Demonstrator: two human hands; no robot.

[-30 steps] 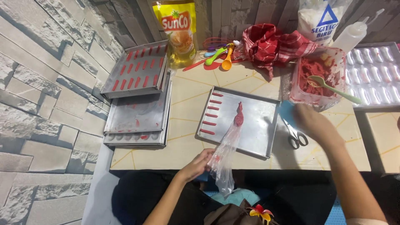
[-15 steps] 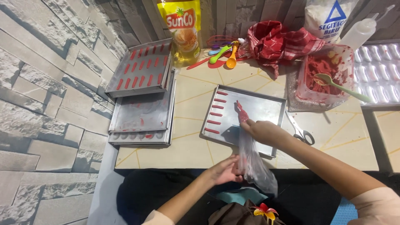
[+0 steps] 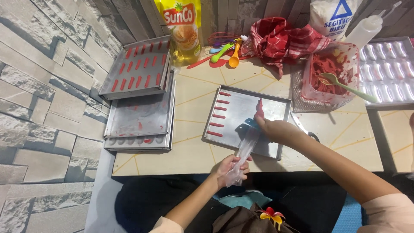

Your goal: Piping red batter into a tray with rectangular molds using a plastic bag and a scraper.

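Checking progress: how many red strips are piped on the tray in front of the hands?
5 red strips, in one column down the left side of the front tray: at and. The right hand and piping bag may hide others.

Over a tiled tabletop (image 3: 194, 142), a person's right hand (image 3: 276, 129) grips a clear plastic piping bag (image 3: 246, 146) near its red-filled tip, which points up above the grip over a shallow rectangular metal baking tray (image 3: 276, 101). The left hand (image 3: 230, 166), below and to the left of that grip, clutches the bag's empty twisted tail. Five short red strips of batter (image 3: 219, 115) line the tray's left edge, left of the grip. Up and to the right stands a clear plastic tub of red batter (image 3: 330, 73) with a green spoon (image 3: 345, 85).
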